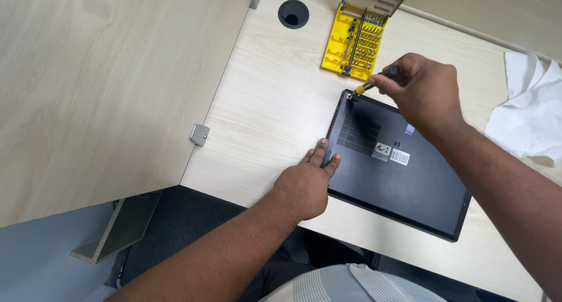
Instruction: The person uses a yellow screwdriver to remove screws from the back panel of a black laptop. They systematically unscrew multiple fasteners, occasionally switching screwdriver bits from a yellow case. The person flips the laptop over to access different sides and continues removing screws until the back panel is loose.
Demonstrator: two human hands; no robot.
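A black laptop [398, 179] lies upside down on the light wooden desk [275, 103], its vented underside facing up. My right hand [418, 91] grips a small screwdriver [366, 86] with a yellow and black handle, its tip set at the laptop's far left corner. My left hand [307, 182] rests flat on the desk, fingertips pressing against the laptop's left edge.
An open yellow screwdriver-bit case [354, 44] stands behind the laptop with its lid up. A round cable hole [293, 13] is beside it. A crumpled white cloth [530, 112] lies at the right. A wooden partition panel [105, 91] borders the desk on the left.
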